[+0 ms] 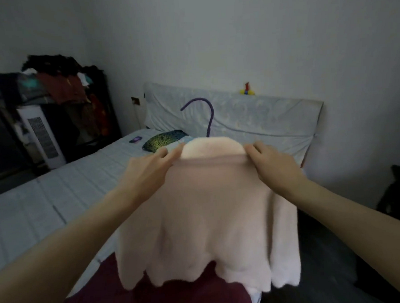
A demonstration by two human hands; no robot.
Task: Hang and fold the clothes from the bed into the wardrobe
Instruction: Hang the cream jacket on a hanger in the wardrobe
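A: Head view — where's the garment?

B: I see the pale pink top (206, 211) held up over the bed (57, 196), between the hands. My left hand (147, 172) pinches its left shoulder; my right hand (271, 166) grips the right one.

A: Any writing?

B: None I can read.

A: Orientation?

B: It hangs lengthwise downward, scalloped hem toward me. The purple hanger hook (204, 115) rises from the neckline, curling left.
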